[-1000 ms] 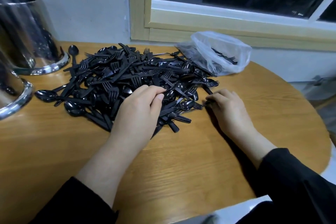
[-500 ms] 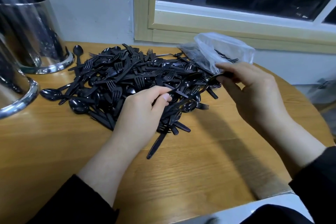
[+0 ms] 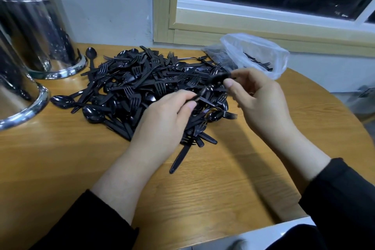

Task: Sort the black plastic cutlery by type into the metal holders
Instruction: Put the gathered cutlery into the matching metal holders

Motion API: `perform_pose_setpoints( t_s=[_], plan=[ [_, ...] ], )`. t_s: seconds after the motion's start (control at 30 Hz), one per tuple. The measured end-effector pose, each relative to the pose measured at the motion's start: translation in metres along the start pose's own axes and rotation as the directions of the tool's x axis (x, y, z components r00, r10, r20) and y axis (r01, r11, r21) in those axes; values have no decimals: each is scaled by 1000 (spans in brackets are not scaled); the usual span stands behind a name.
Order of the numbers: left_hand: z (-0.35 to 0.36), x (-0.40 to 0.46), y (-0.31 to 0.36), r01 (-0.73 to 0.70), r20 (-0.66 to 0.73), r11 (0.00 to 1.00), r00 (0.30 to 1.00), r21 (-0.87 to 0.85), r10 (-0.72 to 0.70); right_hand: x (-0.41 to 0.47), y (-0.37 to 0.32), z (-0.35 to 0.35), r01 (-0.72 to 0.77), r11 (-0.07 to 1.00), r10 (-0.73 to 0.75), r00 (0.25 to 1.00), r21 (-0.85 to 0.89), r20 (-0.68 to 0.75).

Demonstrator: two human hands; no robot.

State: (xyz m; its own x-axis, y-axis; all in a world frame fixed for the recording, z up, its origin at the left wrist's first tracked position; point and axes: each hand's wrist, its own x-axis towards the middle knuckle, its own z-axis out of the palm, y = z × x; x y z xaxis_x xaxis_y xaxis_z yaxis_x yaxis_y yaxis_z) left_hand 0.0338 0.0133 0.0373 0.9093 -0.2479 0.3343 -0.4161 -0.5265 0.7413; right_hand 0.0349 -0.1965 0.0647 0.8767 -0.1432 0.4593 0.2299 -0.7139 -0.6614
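Observation:
A heap of black plastic cutlery (image 3: 146,87), forks, spoons and knives mixed, covers the middle of the wooden table (image 3: 223,189). My left hand (image 3: 164,119) lies on the near edge of the heap and pinches a black piece between thumb and fingers. Just right of it, my right hand (image 3: 261,103) is raised above the heap and pinches the far end of a blurred black piece (image 3: 219,77); its type cannot be told. Two shiny metal holders stand at the left: one at the back (image 3: 38,32), one cut off by the frame edge (image 3: 16,95).
A clear plastic bag (image 3: 255,55) with more black cutlery lies at the back right by the window frame. One knife (image 3: 180,158) sticks out of the heap toward me. Bare wood lies in front of the heap.
My right hand rose from the table at the heap's right edge with a black piece and has come left toward my left hand. My left hand has closed its fingers on a piece.

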Motion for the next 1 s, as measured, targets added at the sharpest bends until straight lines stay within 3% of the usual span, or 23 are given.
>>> perform_pose_setpoints(
  t_s=[0.13, 0.27, 0.47, 0.83, 1.0],
  plan=[
    [-14, 3, -11, 86, -97, 996, 992, 38, -82, -8, 27, 9, -145, 926, 202, 970, -349, 133],
    [-19, 4, -18, 151, -143, 989, 978, 4, -149, -14, 32, 24, -203, 893, 300, 933, -401, 196],
    [-20, 4, -22, 146, -150, 986, 976, -78, -157, -10, 34, 33, -292, 891, 359, 922, -347, 145],
    [-19, 3, -21, 146, -123, 989, 982, -1, -145, -2, 32, 43, -336, 890, 389, 912, -308, 132],
    [-18, 3, -20, 149, -114, 989, 982, -19, -150, -3, 35, 36, -423, 904, 426, 903, -52, 50]
  ],
)
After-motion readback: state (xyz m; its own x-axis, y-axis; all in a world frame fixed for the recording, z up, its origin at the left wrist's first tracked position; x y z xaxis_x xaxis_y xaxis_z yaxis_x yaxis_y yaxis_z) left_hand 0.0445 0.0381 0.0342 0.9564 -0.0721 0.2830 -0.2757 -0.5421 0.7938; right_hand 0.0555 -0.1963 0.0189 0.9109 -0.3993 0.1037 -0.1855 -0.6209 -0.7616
